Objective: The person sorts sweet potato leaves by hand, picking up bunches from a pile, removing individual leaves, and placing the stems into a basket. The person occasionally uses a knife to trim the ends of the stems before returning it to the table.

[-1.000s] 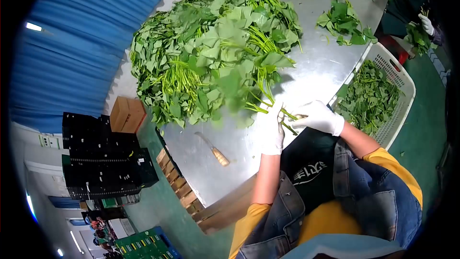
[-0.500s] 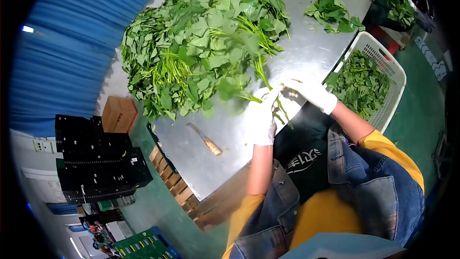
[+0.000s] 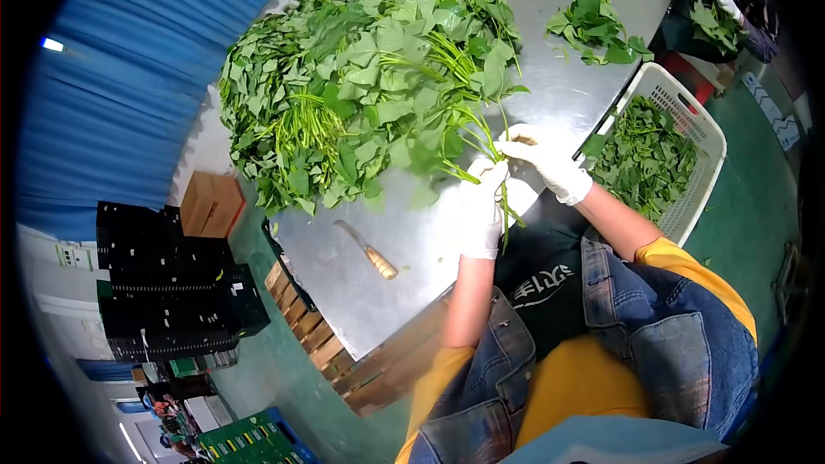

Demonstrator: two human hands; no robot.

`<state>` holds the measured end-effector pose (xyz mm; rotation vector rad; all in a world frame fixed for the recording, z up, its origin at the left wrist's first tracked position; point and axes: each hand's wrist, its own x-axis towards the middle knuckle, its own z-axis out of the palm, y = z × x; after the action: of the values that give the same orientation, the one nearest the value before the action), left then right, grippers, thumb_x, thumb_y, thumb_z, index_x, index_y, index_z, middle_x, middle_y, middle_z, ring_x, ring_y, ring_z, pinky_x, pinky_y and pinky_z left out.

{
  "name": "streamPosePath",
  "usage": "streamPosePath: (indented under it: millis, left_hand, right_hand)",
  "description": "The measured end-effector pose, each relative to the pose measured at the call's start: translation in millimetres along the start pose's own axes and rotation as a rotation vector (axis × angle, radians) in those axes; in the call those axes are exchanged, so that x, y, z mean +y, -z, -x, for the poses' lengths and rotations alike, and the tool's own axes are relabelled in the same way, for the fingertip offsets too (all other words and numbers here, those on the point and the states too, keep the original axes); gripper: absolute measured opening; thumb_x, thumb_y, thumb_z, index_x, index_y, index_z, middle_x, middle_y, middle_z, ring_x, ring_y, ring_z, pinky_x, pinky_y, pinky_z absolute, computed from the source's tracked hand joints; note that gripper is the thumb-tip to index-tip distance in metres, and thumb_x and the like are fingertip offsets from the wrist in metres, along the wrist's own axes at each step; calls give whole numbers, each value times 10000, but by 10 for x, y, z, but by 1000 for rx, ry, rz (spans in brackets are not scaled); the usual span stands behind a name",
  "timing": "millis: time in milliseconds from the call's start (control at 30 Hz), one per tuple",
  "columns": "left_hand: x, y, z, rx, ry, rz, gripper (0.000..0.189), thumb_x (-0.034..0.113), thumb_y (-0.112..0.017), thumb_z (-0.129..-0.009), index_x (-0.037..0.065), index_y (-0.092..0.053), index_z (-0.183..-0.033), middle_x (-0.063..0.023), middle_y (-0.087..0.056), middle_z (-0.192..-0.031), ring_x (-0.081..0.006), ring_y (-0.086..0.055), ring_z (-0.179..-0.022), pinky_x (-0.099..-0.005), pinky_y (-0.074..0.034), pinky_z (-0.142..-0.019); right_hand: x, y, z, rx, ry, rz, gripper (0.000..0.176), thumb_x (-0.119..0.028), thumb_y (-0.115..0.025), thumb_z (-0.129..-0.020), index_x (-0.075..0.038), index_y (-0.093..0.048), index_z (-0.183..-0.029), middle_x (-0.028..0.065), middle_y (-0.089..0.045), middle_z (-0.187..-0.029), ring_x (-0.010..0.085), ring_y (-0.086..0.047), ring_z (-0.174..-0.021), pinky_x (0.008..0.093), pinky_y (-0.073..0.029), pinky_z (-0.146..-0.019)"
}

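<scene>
My left hand [image 3: 481, 210], in a white glove, is closed around a small bunch of leafy green stems [image 3: 481, 139] near the table's front edge. Their cut ends poke out below the fingers, while the leaves point toward the big pile. My right hand [image 3: 550, 165], gloved too, pinches a stem of this bunch just to the right of the left hand. A large heap of leafy greens [image 3: 344, 77] covers the far left of the metal table [image 3: 395, 292]. On the bare metal left of my hands lies a curved knife [image 3: 369, 251] with a wooden handle.
A white crate [image 3: 710, 150] holding cut greens stands at the table's right side. Small bunches of greens [image 3: 593, 21] lie at the back. A co-worker's gloved hands [image 3: 724, 2] hold greens at the upper right. Black crates [image 3: 172, 292] and a cardboard box [image 3: 211, 204] stand left.
My right hand has shifted slightly left and closer to the bunch, now pinching a stem. The bunch's stems are more spread. The co-worker's hands at the upper right have moved.
</scene>
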<state>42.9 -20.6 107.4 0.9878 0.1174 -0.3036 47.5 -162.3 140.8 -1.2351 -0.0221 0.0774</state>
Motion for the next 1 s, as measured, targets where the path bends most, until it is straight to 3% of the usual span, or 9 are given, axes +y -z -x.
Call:
streamPosePath:
  millis: [267,333,467,533,600,667,700,733,1000]
  left_hand:
    - [274,-411,147,135,9,-30,77,108,-569,-925,53,-565,-870,11,-554,-743,-48,-491,-596,-191,-381,-506]
    - [372,-565,203,309,8,-138,94,115,-549,-939,53,-558,-870,14,-550,-748,-53,-489,-598,-196,-383,-507]
    - [168,125,17,304,-214,-139,91,133,-526,-952,52,-565,-937,30,-519,-748,-39,-430,-601,-191,-342,-539]
    - [129,339,14,292,-318,-141,106,142,-515,-959,52,-568,-971,38,-504,-749,-32,-400,-603,-188,-322,-555]
    - [232,306,14,280,-416,-360,143,164,-519,-959,45,-574,-1016,32,-508,-775,-34,-411,-631,-190,-331,-572]
    - [331,295,100,302,-614,-806,236,207,-526,-960,31,-584,-1107,20,-517,-828,-38,-432,-689,-193,-349,-606]
    - [276,365,36,323,-440,-312,250,212,-515,-966,22,-582,-1114,9,-518,-829,-57,-447,-712,-206,-366,-636]
    - [212,442,-15,302,-245,174,265,217,-504,-971,12,-579,-1122,-2,-518,-829,-77,-461,-735,-220,-382,-666]
    - [537,274,342,286,-423,144,326,242,-440,-1002,-23,-471,-1189,-85,-569,-903,-155,-513,-771,-274,-444,-712]
  right_hand:
    - [148,35,158,-66,20,174,255,-100,-628,-862,11,-639,-1092,26,-648,-893,68,-571,-730,199,-465,-670]
    - [90,36,266,-168,425,518,287,-38,-630,-826,46,-635,-1101,76,-667,-986,122,-621,-813,261,-502,-719]
    - [-222,752,209,422,452,623,437,-235,-572,-936,-3,-498,-1298,120,-587,-1185,166,-549,-1054,292,-463,-888]
    - [-427,1055,19,460,463,-383,521,-357,-511,-964,-19,-429,-1351,132,-531,-1259,178,-536,-1079,307,-409,-980]
    - [-541,855,-8,425,306,-323,544,-370,-528,-946,-18,-431,-1349,151,-507,-1280,166,-531,-1086,313,-427,-966]
    - [-386,783,-110,201,-13,-18,507,-292,-571,-899,2,-481,-1302,117,-631,-1108,133,-610,-939,299,-510,-823]
    - [-353,649,-287,103,-173,219,429,-242,-579,-888,15,-544,-1230,70,-678,-941,132,-644,-819,273,-520,-725]
    - [144,725,-553,46,-28,196,365,-199,-596,-867,-2,-601,-1174,75,-686,-901,126,-653,-785,269,-516,-642]
    - [881,530,-1568,224,313,1550,291,-369,-645,-783,-83,-680,-823,135,-617,-783,332,-624,-775,435,-487,-694]
